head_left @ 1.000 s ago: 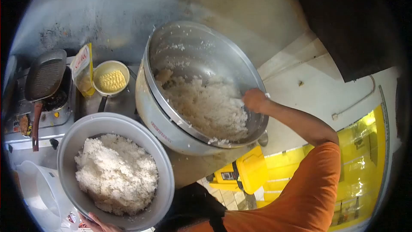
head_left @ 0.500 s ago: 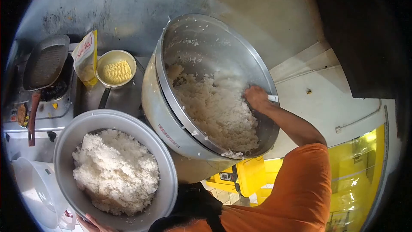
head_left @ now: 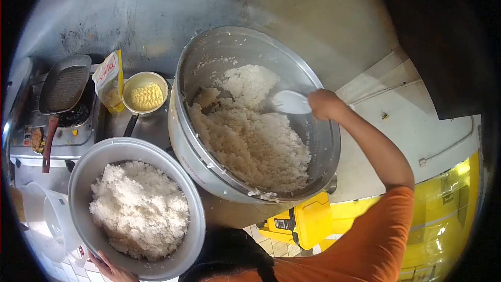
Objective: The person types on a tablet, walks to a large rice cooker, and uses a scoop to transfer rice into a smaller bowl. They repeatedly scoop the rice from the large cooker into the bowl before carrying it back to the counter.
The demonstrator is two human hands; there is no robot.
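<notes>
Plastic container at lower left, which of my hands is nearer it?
Left. Your left hand is against the smaller pot, beside the container; your right hand is farther away, by the larger pot, holding the paddle.

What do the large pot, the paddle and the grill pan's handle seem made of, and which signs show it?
Large pot: metal, probably aluminium; grey, softly shiny wall. Paddle: likely plastic; smooth, evenly white. Grill pan's handle: perhaps wood or wood-look plastic; reddish brown, dull.
</notes>
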